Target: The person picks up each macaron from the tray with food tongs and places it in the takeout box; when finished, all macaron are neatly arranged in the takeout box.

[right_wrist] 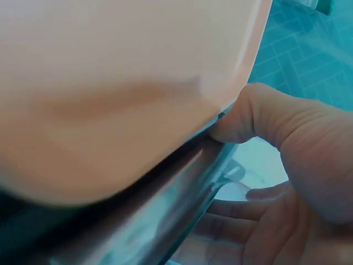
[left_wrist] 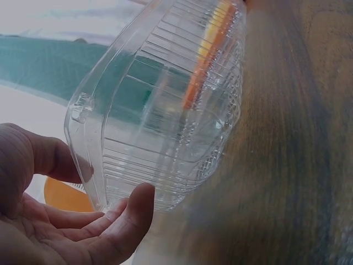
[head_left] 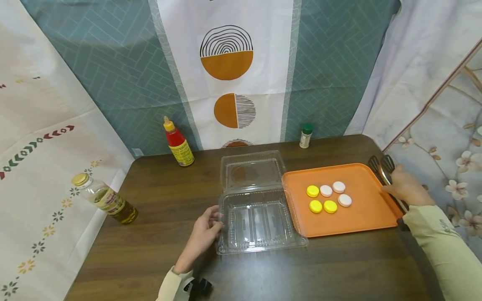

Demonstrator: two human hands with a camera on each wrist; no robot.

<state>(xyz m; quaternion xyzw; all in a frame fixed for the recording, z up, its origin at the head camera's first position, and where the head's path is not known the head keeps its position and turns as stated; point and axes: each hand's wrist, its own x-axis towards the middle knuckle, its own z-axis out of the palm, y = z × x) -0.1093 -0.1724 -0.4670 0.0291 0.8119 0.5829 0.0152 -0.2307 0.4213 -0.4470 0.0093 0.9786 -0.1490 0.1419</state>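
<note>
My left hand (head_left: 205, 232) holds the left rim of a clear plastic clamshell container (head_left: 260, 247), thumb and fingers on either side of the edge in the left wrist view. The container's hinged lid (head_left: 254, 161) lies folded back, away from me. At the far right, my right hand (head_left: 408, 187) grips a pair of metal tongs with black slotted heads (head_left: 388, 163), lying along the right edge of an orange tray (head_left: 370, 215). On the tray sit three yellow macaron-like discs (head_left: 315, 206) and three white ones (head_left: 344, 200).
A red sauce bottle with a yellow cap (head_left: 180, 146) stands at the back left, and a glass oil bottle (head_left: 113, 202) at the left edge. A small green-capped shaker (head_left: 306, 136) is at the back. Hanging cloths border the wooden table (head_left: 162, 242).
</note>
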